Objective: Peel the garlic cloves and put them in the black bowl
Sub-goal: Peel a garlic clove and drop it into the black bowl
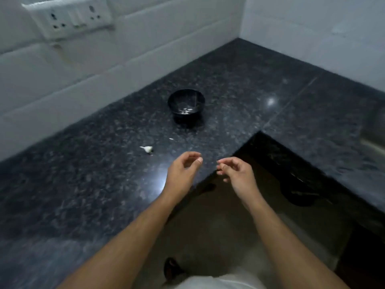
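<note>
A small black bowl (186, 105) stands on the dark granite counter (83, 195), with a few pale pieces at its bottom. A white garlic piece with papery skin (147, 149) lies on the counter nearer to me, and a tiny white scrap (171, 139) lies between it and the bowl. My left hand (183, 172) hovers over the counter's inner corner, fingers loosely curled, holding nothing I can see. My right hand (235, 171) hangs just right of it past the counter edge, fingers loosely curled, thumb near the fingertips. Whether it pinches something is too small to tell.
The counter is L-shaped and wraps round to the right, where a metal sink edge (373, 140) shows. White tiled walls rise behind, with a socket and switch plate (68, 17) at upper left. A brown floor (208, 215) lies below the hands.
</note>
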